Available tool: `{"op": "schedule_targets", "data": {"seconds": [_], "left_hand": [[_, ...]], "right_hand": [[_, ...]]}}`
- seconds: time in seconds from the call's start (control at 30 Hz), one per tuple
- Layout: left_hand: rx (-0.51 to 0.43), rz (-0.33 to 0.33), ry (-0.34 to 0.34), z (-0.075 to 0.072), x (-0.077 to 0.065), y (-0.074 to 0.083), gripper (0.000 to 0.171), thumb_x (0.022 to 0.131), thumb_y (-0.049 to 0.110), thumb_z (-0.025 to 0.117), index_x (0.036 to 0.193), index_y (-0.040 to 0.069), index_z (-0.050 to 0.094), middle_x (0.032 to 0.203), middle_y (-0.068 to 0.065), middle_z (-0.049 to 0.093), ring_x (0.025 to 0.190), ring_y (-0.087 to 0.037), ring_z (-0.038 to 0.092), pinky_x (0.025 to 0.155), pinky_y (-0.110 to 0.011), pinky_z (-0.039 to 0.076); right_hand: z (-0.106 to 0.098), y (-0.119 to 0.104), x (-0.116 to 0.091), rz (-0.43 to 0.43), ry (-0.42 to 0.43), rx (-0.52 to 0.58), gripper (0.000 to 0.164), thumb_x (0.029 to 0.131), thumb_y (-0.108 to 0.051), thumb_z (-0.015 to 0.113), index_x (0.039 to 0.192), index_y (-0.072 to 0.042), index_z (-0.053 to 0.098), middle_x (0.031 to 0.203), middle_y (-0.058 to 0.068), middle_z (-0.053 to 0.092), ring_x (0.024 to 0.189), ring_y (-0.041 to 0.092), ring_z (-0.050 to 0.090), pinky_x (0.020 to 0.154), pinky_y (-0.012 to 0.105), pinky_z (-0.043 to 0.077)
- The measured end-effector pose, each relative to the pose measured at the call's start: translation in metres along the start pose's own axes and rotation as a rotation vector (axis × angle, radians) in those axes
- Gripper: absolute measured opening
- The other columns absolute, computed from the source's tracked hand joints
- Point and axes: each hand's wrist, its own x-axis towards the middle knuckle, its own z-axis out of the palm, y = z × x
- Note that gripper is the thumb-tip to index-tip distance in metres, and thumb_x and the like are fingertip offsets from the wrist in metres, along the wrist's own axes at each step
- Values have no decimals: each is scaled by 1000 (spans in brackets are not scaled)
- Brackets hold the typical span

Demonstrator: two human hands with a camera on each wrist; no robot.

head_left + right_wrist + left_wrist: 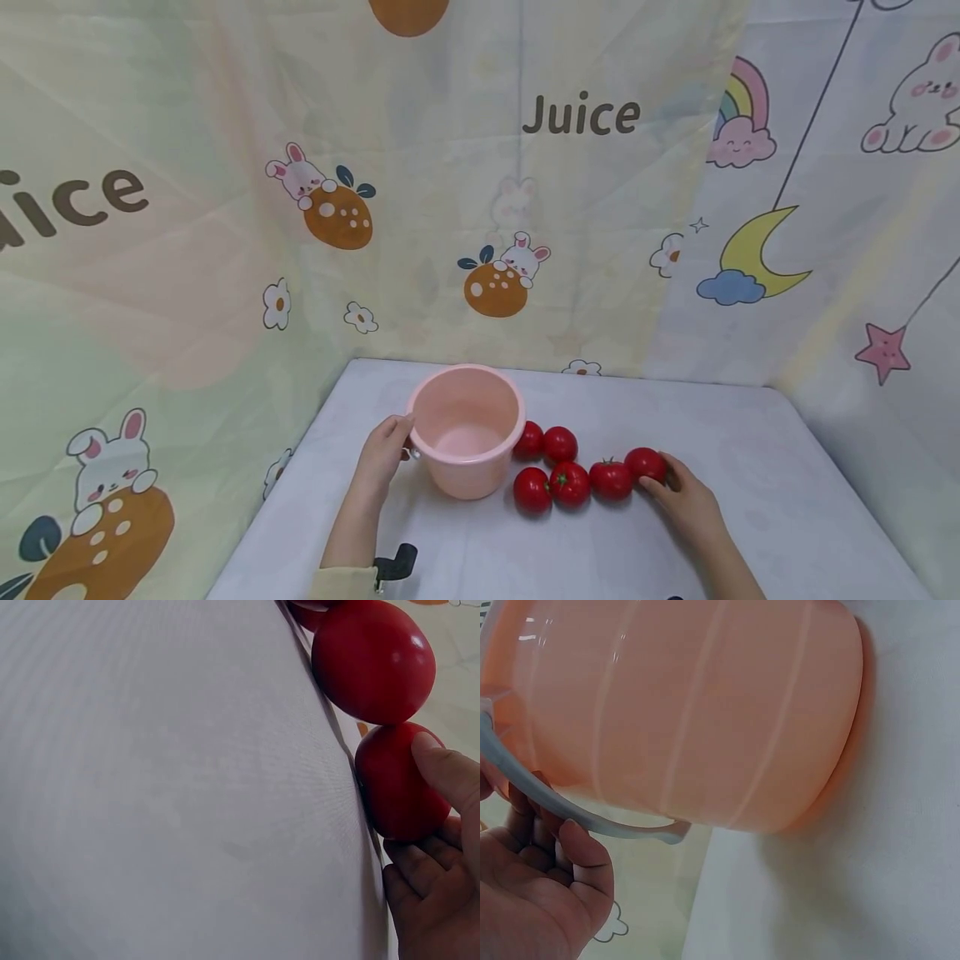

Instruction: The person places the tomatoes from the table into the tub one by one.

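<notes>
A pink plastic bucket [468, 475] stands upright on the white table. My left hand [385, 454] holds it at the left side of its rim. In the left wrist view, the fingers of that hand [544, 892] curl by the bucket's grey handle [562, 802], near the rim. My right hand [686, 500] grips the rightmost red tomato [645, 464], thumb on one side and fingers on the other. In the right wrist view this tomato [401, 784] touches its neighbouring tomato [375, 664] and appears to rest on the table.
Several more tomatoes [570, 483] lie close together between the bucket and my right hand; one [529, 440] is partly hidden behind the bucket. The white tabletop [570, 558] is bordered at the back and sides by printed cloth curtains [600, 250].
</notes>
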Motion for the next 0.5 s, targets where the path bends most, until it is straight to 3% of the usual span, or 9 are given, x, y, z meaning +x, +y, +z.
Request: {"op": "schedule_targets", "data": {"seconds": [0.5], "left_hand": [[-4,-1,-1,0,-2,0,49,87,54,48,95,7,60,83,-5,60,81,-23,55,70,-30,44]], "right_hand": [[-9,-4,-4,-29,0,21,97,73,-69,55,144,-11,24,141,22,38,130,42,32,97,55,37]]}}
